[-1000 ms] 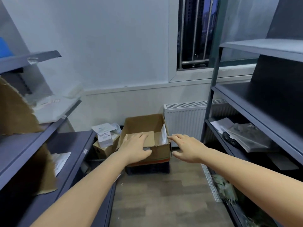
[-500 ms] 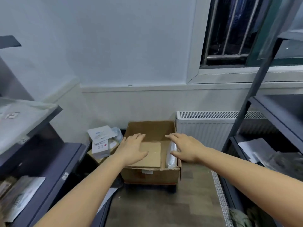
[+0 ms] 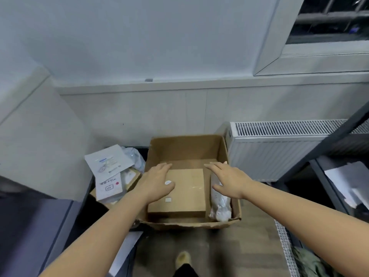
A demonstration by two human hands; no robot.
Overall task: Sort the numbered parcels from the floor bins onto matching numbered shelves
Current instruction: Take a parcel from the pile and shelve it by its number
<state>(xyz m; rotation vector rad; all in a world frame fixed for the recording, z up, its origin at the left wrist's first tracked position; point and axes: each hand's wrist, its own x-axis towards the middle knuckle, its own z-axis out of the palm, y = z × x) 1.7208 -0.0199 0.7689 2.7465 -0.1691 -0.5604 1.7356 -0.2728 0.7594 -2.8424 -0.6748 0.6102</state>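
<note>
Open cardboard bin (image 3: 223, 154) on floor holds flat brown parcel (image 3: 185, 192) with small white stickers, unreadable, plus silver poly bag (image 3: 220, 206) along its right wall. Left hand (image 3: 157, 182) flat on parcel, grip released. Right hand (image 3: 229, 178) spread above bag, grip released. Left bin: white mailers (image 3: 108, 172), writing illegible.

The open cardboard box (image 3: 187, 148) and flat parcel (image 3: 185, 192) inside are plain brown. The radiator (image 3: 279, 148) is white, ribbed; the shelving frame (image 3: 327, 144) dark grey.

Dim, cool, even indoor light; window (image 3: 327, 19) dark. Soft focus throughout, smeared toward edges. Wide-angle bending of lines at frame borders.
</note>
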